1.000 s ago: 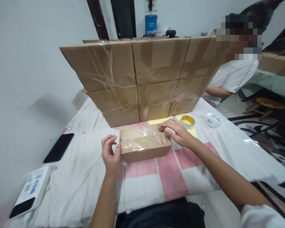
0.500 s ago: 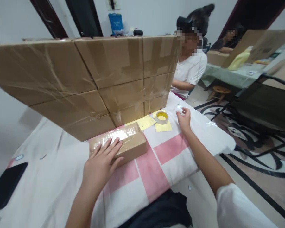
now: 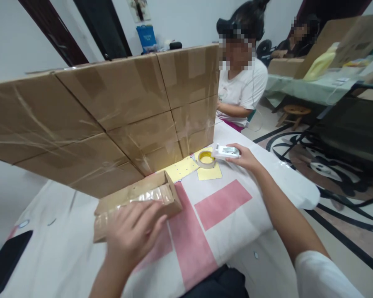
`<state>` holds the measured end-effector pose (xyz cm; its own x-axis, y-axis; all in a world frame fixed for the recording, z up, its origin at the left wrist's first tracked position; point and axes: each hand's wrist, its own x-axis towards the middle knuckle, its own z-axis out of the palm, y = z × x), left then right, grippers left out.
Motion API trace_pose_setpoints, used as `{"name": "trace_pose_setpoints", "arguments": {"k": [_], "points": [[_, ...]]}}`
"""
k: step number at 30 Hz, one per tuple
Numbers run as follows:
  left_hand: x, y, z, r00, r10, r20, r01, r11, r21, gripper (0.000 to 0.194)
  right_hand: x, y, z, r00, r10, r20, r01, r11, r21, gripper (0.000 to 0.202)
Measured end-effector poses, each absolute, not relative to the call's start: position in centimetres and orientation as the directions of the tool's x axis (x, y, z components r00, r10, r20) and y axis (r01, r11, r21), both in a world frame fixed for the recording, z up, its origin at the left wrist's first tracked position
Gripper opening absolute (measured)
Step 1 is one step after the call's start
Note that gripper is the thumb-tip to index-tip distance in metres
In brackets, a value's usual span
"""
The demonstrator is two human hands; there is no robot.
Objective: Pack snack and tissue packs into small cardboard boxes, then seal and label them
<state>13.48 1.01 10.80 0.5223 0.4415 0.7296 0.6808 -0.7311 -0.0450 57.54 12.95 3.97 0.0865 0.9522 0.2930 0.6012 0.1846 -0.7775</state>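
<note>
Clock laid flat over my head view, twelve at the top. Nearest, at seven to eight, my left hand: fingers loosely spread, blurred, over the near side of a small cardboard carton. Can't tell how firmly it touches, if at all. The carton sits at eight on the tablecloth, its taped flap apparently lifted, a gap along the far wall. Black phone further out at eight. My right hand, at three, pinches a small white tool, by its shape a tape cutter, tip beside a clear tape roll just off centre toward four; contact unclear. Step in hand, my reading: left hand attending the carton, cutter picked up on the right. Any next move calls for a secure grip on the cutter, lift enough to clear the roll, and a steady carton. Beyond, from nine to twelve, a wall of stacked cartons. Past its edge, near one to two, a seated person in a white shirt; wooden stool farther, between two and three.
</note>
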Motion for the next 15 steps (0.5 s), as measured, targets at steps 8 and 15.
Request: {"name": "trace_pose_setpoints", "arguments": {"k": [8, 15], "points": [[27.7, 4.4, 8.8, 0.397, 0.844, 0.360, 0.803, -0.510, 0.310, 0.036, 52.4, 9.6, 6.8, -0.563, 0.747, 0.353, 0.340, 0.599, -0.725, 0.052], [27.7, 5.9, 7.0, 0.339, 0.932, 0.125, 0.763, -0.350, 0.543, 0.022, 52.3, 9.4, 5.9, -0.656, 0.701, 0.280, 0.384, 0.629, -0.676, 0.046]]}}
